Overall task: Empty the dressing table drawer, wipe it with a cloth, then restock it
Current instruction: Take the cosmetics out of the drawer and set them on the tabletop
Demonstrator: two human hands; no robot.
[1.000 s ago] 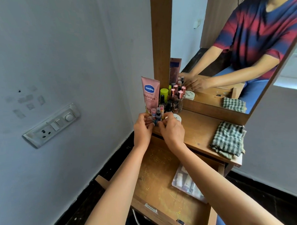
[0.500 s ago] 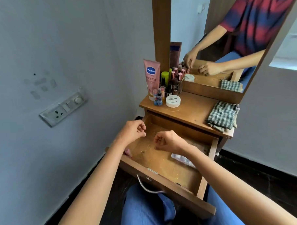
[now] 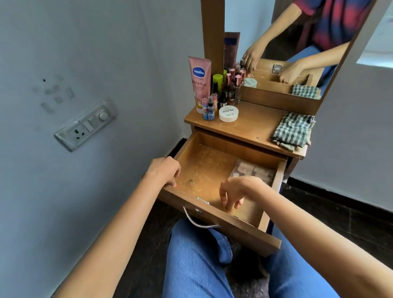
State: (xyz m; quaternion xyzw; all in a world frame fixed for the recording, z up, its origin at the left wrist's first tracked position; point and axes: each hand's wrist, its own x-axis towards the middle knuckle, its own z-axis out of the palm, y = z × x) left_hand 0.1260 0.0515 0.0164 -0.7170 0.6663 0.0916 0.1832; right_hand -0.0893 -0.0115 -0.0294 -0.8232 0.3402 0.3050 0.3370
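Observation:
The wooden drawer is pulled out over my lap, its bottom speckled with glitter. A clear pack of small pale items lies at its right side. My left hand rests at the drawer's left front corner with fingers curled inward; a tiny red speck shows at a fingertip, and I cannot tell whether it holds anything. My right hand hangs inside the drawer near the front wall, fingers pointing down at the bottom with nothing visible in them. The checked cloth lies folded on the tabletop's right end.
On the tabletop, at its left, stand a pink Vaseline tube, several small bottles and a white jar. A mirror rises behind. A wall with a switch plate is close on the left. My knees are under the drawer.
Both hands left the small bottles on the tabletop and came down into the open drawer. The view tilted down and pulled back.

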